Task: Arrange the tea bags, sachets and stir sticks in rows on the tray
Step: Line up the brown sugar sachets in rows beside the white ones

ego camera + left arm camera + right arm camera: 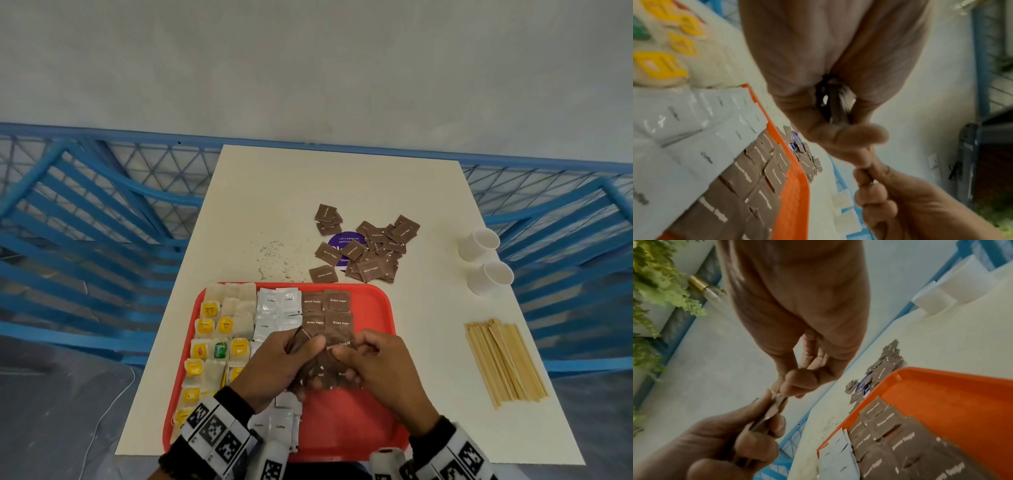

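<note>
The red tray point(373, 308) holds tea bags point(219, 329), white coffee sachets point(275, 305) and brown sugar sachets point(327, 311) in rows (more lie loose on the table point(274, 192)). Above it, left hand point(277, 368) and right hand point(380, 373) pinch a bunch of brown sachets point(337, 346) between them; stir sticks point(503, 359) lie well right.

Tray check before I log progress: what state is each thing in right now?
Tray: on the table, right side bare.
Tea bags: laid in rows at the tray's left.
Coffee sachets: in rows beside them.
Brown sugar sachets on tray: in rows.
Held brown sugar sachets: gripped by left hand and right hand.
Loose brown sugar sachets: heaped on the table.
Stir sticks: piled on the table.
Paper cups: upright.
</note>
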`<action>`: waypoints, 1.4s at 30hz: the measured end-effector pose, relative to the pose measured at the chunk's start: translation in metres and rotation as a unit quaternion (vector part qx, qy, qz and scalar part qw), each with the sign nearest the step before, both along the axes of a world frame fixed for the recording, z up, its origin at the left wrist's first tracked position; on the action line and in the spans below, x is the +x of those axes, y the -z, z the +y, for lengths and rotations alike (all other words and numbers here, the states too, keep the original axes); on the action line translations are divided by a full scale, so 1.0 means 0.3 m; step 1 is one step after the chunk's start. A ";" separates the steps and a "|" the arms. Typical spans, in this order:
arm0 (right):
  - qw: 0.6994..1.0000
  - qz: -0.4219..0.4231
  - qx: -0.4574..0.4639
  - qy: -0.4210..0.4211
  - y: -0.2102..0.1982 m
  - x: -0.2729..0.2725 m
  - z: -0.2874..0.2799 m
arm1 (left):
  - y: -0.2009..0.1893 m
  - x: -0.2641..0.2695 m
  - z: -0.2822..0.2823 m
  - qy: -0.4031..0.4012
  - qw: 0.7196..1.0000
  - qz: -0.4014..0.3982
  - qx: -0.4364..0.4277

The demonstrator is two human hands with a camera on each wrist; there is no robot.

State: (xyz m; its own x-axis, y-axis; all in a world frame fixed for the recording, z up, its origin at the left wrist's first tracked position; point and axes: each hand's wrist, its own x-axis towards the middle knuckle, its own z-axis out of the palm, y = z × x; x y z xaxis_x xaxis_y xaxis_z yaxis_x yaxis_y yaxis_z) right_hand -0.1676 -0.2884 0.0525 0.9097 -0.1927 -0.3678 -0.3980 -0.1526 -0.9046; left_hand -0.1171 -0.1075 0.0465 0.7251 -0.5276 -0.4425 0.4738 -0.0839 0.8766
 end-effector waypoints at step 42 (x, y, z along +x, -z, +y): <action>0.961 0.150 -0.186 -0.141 0.323 -0.054 0.045 | 0.091 -0.030 0.179 -0.030 0.989 0.079 0.117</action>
